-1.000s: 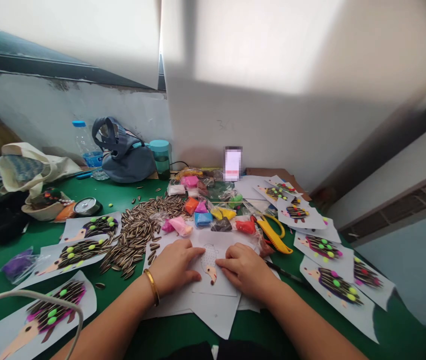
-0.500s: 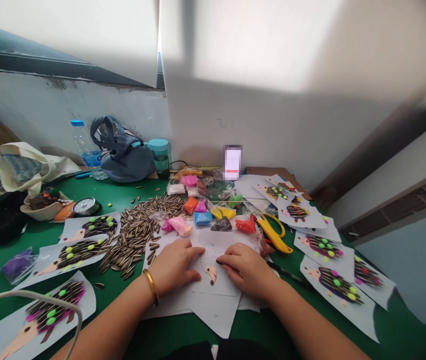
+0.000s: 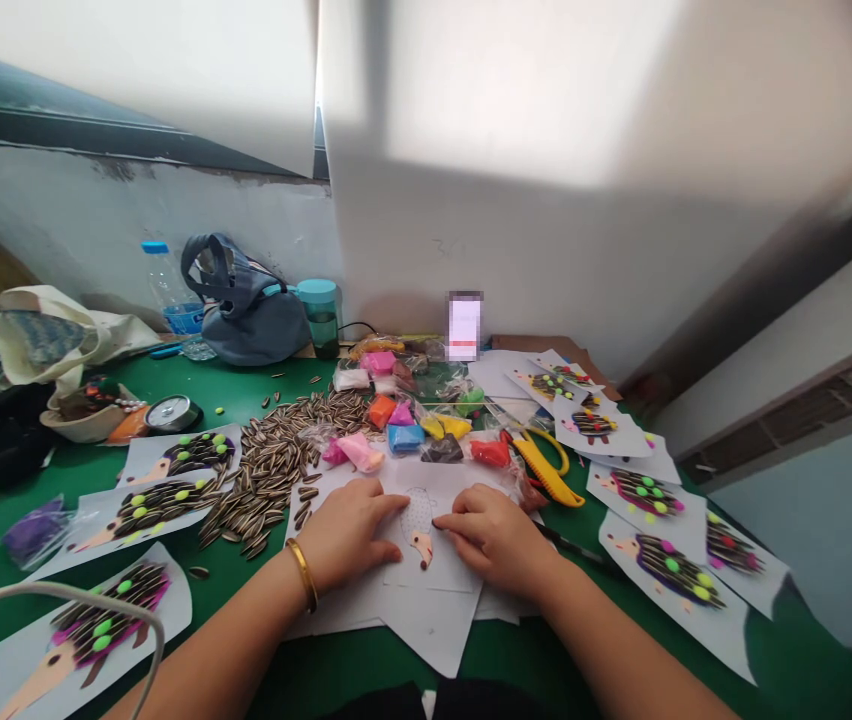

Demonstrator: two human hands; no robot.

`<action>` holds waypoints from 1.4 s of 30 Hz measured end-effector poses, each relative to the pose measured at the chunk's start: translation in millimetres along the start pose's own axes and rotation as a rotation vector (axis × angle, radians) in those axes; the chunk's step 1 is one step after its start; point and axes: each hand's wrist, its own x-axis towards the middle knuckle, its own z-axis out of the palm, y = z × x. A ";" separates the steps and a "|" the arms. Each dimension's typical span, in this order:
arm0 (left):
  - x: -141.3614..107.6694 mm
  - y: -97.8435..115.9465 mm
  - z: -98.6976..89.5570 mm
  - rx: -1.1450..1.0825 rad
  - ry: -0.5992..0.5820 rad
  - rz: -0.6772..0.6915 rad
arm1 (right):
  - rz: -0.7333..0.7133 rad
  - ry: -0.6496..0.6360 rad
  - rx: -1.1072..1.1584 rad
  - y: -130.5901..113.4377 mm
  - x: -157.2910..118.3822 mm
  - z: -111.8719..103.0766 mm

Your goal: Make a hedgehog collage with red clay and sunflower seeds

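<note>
In front of me a hedgehog drawing (image 3: 417,508) with a dotted body lies on white paper. Its head is a peach-coloured clay piece (image 3: 419,541) with a dark nose. My left hand (image 3: 355,530) rests on the paper at the drawing's left, fingers spread, holding nothing, a gold bracelet on the wrist. Pressed to the drawing's right edge are the bunched fingertips of my right hand (image 3: 490,535), at a small dark piece (image 3: 436,522) whose kind I cannot make out. Beyond the hands lie bags of coloured clay, among them a pink one (image 3: 362,452) and a blue one (image 3: 405,438).
Sunflower seeds (image 3: 276,460) are heaped left of the paper. Finished hedgehog pictures (image 3: 666,585) lie on both sides. Yellow-handled scissors (image 3: 557,480) sit at the right. Behind stand a blue bag (image 3: 253,310), a cup (image 3: 319,320) and a phone (image 3: 464,328). A pale cable (image 3: 58,592) crosses the lower left.
My right hand has shifted very slightly at the drawing's right edge. My left hand and the paper have stayed in place.
</note>
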 end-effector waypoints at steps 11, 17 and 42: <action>-0.7 0.0 0.7 0.000 0.012 0.010 | 0.034 -0.041 -0.034 -1.7 0.8 2.1; -1.3 -1.1 2.0 0.008 0.016 0.009 | 0.033 -0.018 -0.045 -0.6 0.4 -4.8; -0.5 0.3 0.5 -0.005 0.005 -0.005 | 0.023 -0.024 -0.039 1.6 0.3 -4.9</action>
